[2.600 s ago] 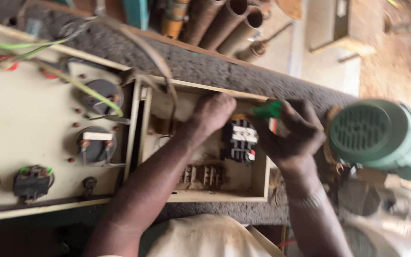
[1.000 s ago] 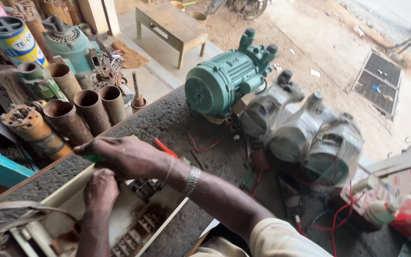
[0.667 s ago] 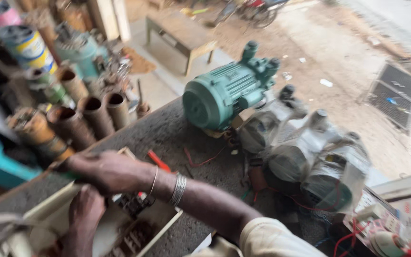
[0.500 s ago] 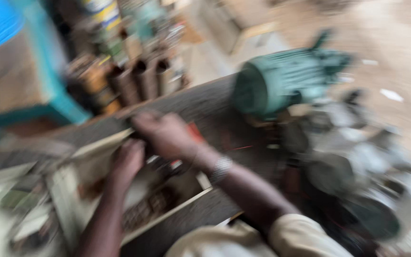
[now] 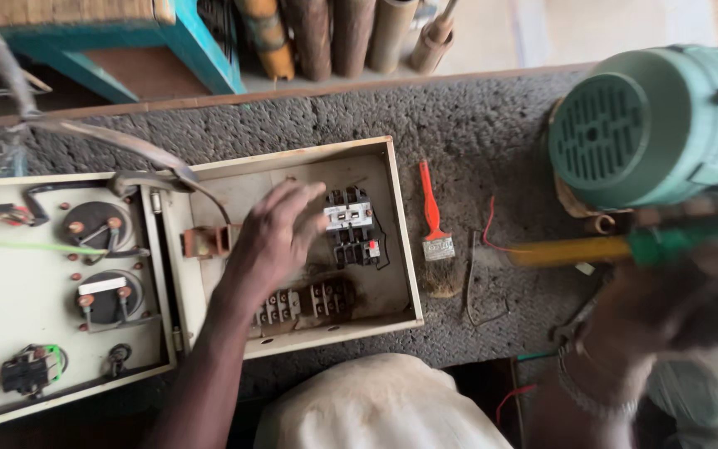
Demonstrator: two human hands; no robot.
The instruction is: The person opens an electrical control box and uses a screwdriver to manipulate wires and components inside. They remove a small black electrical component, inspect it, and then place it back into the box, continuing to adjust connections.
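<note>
My left hand (image 5: 280, 237) lies inside an open cream metal control box (image 5: 402, 249), fingers spread, next to a black contactor (image 5: 351, 226) and above a terminal strip (image 5: 305, 301). It grips nothing. My right hand (image 5: 675, 303) is blurred at the right, closed around a screwdriver (image 5: 617, 248) with a green handle and a yellow shaft that points left over the bench. A metal bracelet sits on that wrist.
The box's opened door (image 5: 51, 291) with gauges and wires lies at the left. A red-handled paintbrush (image 5: 434, 229) rests right of the box. A green electric motor (image 5: 658, 125) stands at the right. Rusty pipes (image 5: 326, 33) and a teal table leg (image 5: 201, 46) are behind the bench.
The view swung back down onto the control box. My right hand has left the box and moved to the right with the screwdriver; my left hand stays inside the box, its fingers now spread.
</note>
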